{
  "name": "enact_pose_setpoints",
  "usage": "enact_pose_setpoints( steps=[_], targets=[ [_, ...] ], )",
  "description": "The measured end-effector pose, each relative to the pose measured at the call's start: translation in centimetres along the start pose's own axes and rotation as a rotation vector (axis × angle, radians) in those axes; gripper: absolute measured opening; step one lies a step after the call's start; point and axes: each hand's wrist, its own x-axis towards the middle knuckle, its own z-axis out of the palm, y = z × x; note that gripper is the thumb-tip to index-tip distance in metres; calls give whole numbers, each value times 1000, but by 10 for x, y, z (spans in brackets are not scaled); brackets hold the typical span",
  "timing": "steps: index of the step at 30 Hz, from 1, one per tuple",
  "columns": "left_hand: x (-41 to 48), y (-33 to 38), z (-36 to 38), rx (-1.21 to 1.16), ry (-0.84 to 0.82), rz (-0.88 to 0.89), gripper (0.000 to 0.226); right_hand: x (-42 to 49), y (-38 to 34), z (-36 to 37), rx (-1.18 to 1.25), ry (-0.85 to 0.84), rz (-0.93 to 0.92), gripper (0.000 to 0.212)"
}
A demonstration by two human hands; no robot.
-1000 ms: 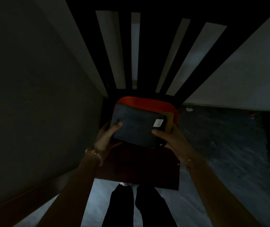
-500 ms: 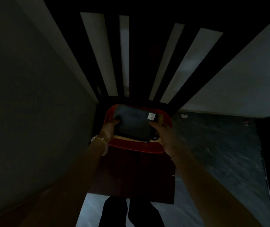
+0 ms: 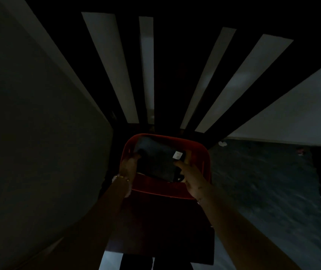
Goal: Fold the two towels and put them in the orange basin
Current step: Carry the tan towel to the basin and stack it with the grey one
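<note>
Both hands are on the folded grey towel point(image 3: 155, 160), which sits low inside the orange basin point(image 3: 155, 189). The left hand point(image 3: 128, 165) grips its left edge and the right hand point(image 3: 191, 172) holds the near right corner, just by the white tag point(image 3: 177, 154). My guess at the main risk: if the hands let go unevenly, the fold pops open or a corner flops over the rim, since a loose dark flap already hangs at the near right. A paler strip point(image 3: 189, 153) at the far right looks like the other towel underneath, and shoving this one down could rumple it. The basin sits toward the far end of a dark wooden chair seat point(image 3: 165, 230), so a hard push could maybe scoot it into the chair back point(image 3: 167, 75). It's really dim here. There's a plain wall point(image 3: 29, 133) on the left, dark mottled floor point(image 3: 262, 191) on the right, and a pale wall showing between the slats.
</note>
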Motion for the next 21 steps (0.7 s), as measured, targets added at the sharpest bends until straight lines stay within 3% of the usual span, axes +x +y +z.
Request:
enact_pose_setpoints(
  steps=[6, 10, 13, 15, 17, 21],
  targets=[
    [-27, 1, 8, 447, 160, 190, 50, -6, 6, 6, 4, 80, -111, 63],
    [-33, 1, 9, 723, 213, 257, 60, -15, 18, 12, 42, 243, -191, 41],
    [-37, 0, 10, 731, 243, 211, 60, -25, 24, 12, -45, 316, -314, 12],
    [-38, -1, 9, 694, 256, 181, 56, -30, 26, 12, -84, 261, -314, 20],
    [-41, -2, 7, 656, 264, 188, 53, -31, 25, 11, -115, 197, -286, 13],
    [-45, -5, 5, 606, 284, 238, 48, -27, 22, 11, -155, 226, -300, 22]
  ],
)
